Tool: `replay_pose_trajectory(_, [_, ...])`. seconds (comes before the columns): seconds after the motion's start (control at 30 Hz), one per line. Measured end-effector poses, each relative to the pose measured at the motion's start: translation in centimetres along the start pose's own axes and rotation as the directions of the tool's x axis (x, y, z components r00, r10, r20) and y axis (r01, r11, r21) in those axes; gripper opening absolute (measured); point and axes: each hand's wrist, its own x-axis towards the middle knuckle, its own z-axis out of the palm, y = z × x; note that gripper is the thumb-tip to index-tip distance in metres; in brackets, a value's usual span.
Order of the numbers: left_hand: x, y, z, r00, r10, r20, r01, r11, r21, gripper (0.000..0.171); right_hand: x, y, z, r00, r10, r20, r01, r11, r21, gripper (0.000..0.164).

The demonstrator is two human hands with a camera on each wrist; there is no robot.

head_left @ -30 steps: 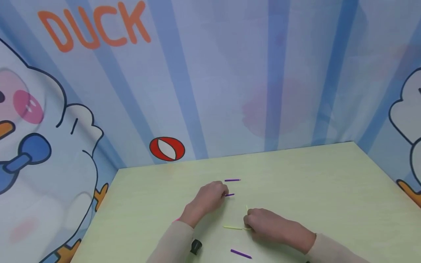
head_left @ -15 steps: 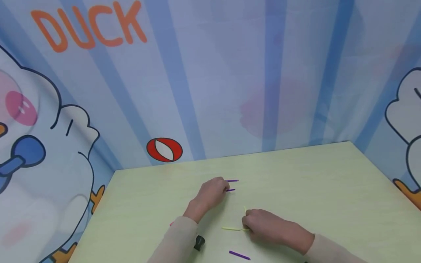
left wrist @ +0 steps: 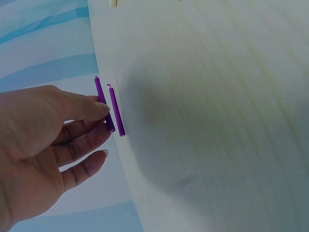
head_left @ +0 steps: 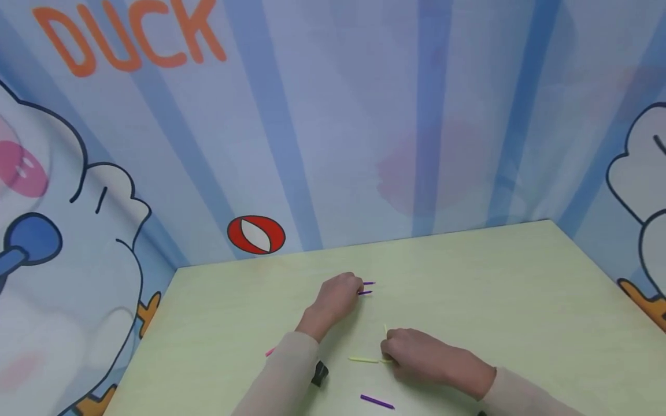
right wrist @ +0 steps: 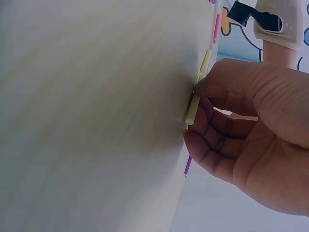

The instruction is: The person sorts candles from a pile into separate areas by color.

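Several thin candles with short wicks lie on the pale table. At the back, my left hand (head_left: 340,297) pinches a purple candle (left wrist: 100,92) between thumb and fingers. Close beside it, almost parallel, lies a second purple candle (left wrist: 117,111). Nearer the front, my right hand (head_left: 416,353) pinches a yellow candle (right wrist: 193,110) at the tabletop. Another yellow candle (head_left: 363,360) points at that hand from the left. A yellow end (head_left: 385,329) sticks out beyond the right fingers; whether it belongs to the held candle I cannot tell.
A third purple candle (head_left: 377,401) lies near the front. A pink candle (head_left: 269,351) is partly covered by the left sleeve (head_left: 283,372). A black piece (head_left: 319,374) sits at the left wrist. Behind the table (head_left: 468,277) stands a cartoon-printed backdrop (head_left: 354,115).
My left hand has moved a little away from me with its purple candle, narrowing the gap to the purple candle at the back. The right hand stays nearly still.
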Motion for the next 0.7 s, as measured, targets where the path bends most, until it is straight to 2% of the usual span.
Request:
replay_pose_trajectory(0.5, [0.72,-0.39,0.76,0.999,-0.033,0.040,0.032,0.999,0.012,0.017,0.03,-0.23,-0.04,1.000,0.011,0.006,-0.011,1.000,-0.005,0.016])
replay_pose_trajectory(0.7, [0.85,-0.41,0.93,0.999,-0.026,0.026,0.025,0.999,0.030,0.017,-0.07,-0.20,-0.14,1.000,0.012,0.003,-0.012,1.000,-0.012,0.016])
